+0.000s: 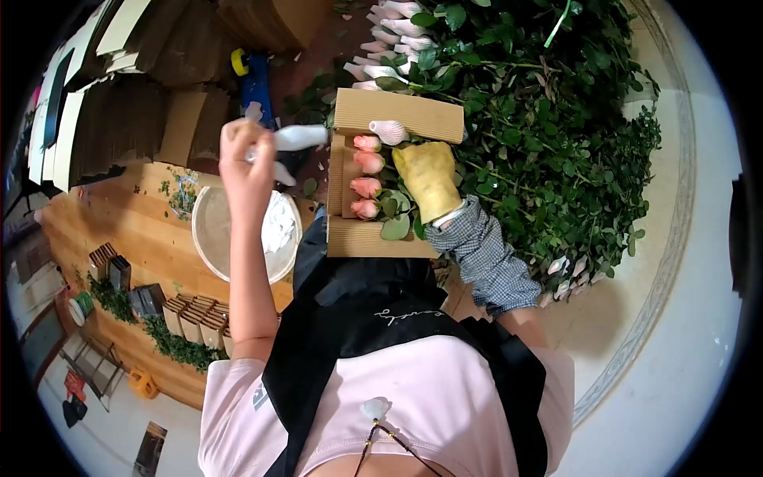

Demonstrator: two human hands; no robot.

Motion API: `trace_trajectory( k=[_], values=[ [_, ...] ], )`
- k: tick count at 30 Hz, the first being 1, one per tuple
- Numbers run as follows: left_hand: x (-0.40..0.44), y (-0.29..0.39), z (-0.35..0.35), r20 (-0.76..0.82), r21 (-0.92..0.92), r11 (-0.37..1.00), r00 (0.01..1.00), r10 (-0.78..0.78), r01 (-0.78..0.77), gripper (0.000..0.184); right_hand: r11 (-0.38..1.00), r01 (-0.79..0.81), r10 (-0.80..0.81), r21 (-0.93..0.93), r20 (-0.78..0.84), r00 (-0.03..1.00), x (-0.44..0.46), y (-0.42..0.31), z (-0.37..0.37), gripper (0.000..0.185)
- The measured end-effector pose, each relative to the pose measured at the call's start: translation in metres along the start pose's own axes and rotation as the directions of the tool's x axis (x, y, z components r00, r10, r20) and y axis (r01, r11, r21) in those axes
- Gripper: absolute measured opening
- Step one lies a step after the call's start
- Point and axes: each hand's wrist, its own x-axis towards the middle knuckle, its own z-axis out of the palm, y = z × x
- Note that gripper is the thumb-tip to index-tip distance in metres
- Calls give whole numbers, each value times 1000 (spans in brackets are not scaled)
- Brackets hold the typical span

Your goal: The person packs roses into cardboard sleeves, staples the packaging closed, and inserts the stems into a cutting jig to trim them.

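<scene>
My left hand (248,151), bare and closed, grips a white foam net sleeve (300,137) that points right towards the cardboard; it is blurred by motion. My right hand (429,181), in a yellow glove, is curled over the stems at the corrugated cardboard wrap (397,111). A rose in a pale net sleeve (388,131) sticks out by its fingers, which are mostly hidden. Several pink roses (367,164) lie in a column on the cardboard, heads to the left, with green leaves (395,226) beside them.
A white bucket (208,238) with white sleeves inside stands below my left forearm. Leafy rose stems (540,143) are heaped at the right, with sleeved rose heads (401,32) at the top. Cardboard stacks (119,119) and a blue tape dispenser (258,83) are at upper left.
</scene>
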Motion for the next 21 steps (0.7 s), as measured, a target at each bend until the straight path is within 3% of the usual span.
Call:
trace_trajectory(
  k=[1,2,3,4,5,6,7,8,10,11,13,14,15,16,17,18,20,21],
  values=[
    [2,14,11,18,60,979,981,194,-195,8,1000,10,-10,3,-16,1000,1,-1,-1,17],
    [-3,28,27,181,-97,995,983,-15,33,15,1000,15,-15,3,-33,999,3,-2,-3,18],
    [-5,45,41,301,60,991,945,-130,117,27,1000,14,-14,-3,-36,999,6,0,1,18],
    [-9,43,64,314,170,985,949,-23,-32,34,999,1,5,-44,139,990,10,3,9,18],
    [-6,57,78,402,284,958,904,-144,27,36,996,-5,32,-87,312,950,11,7,15,19],
    [-6,59,90,425,322,944,902,-72,-76,34,995,-5,35,-98,314,949,8,11,17,19],
    [-7,58,97,449,360,916,894,-3,-178,33,999,-41,36,24,180,983,4,16,18,20],
    [-7,58,96,445,360,917,896,-6,-173,33,987,-55,49,154,44,998,2,18,18,21],
    [-12,56,89,456,276,937,887,67,-213,29,984,-62,59,164,22,998,3,18,20,23],
    [-17,48,85,455,285,935,888,61,-210,29,981,-79,82,175,-8,997,4,19,21,25],
    [-26,20,68,186,8,1000,982,27,-29,17,979,-55,70,199,-69,995,5,23,31,30],
    [-23,17,40,4,18,995,995,-102,102,17,985,-46,58,168,-67,996,5,21,24,33],
    [-18,-1,-2,-57,36,956,956,-287,290,19,990,-39,47,139,-57,997,1,17,19,36],
    [-16,25,-45,-48,154,880,893,-448,450,22,984,-51,58,172,-38,998,0,17,18,39],
    [-29,-17,-79,-20,477,846,965,-262,239,26,983,-44,53,177,-47,997,2,19,16,39],
    [-42,-27,-99,-32,757,541,849,-528,365,37,974,22,7,225,-128,992,0,22,14,38],
    [-95,-104,-140,18,786,533,852,-524,312,61,916,182,-88,357,-264,960,-9,31,23,27],
    [-129,-171,-165,19,680,674,912,-409,288,80,918,174,-106,356,-202,974,-18,32,11,16]
  ],
)
